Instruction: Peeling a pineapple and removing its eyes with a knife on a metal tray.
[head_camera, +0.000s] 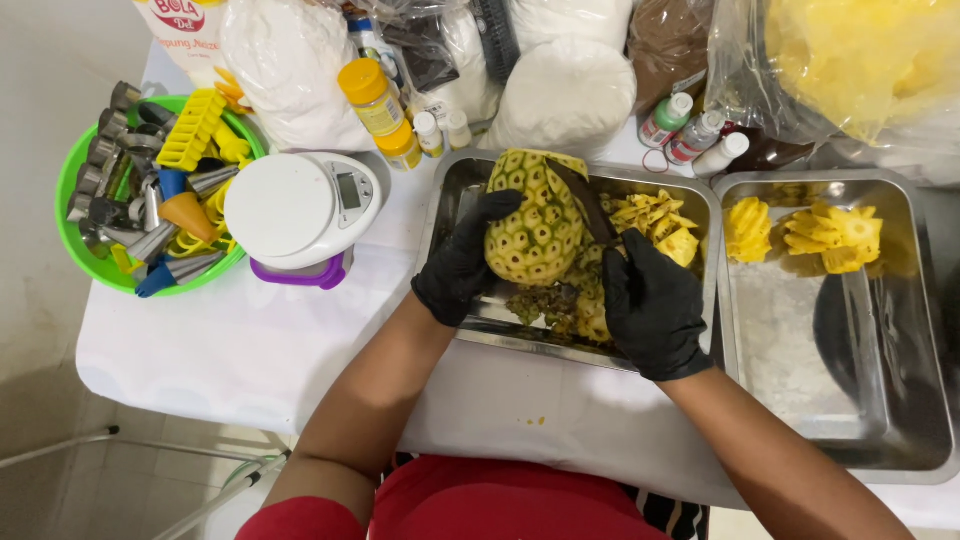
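Pineapple (533, 220) at frame centre, long axis near vertical in frame, leaning slightly right, over steel tray (455, 205). Left hand (462, 265), black glove, wraps its left side. Right hand (652, 305) fisted on knife (583, 200), blade across fruit. White-covered table (250, 340), tiled floor lower left. Peeled yellow, brown eyes in rows.

White kitchen scale (300, 208), green bowl (70, 180) of metal nozzles.
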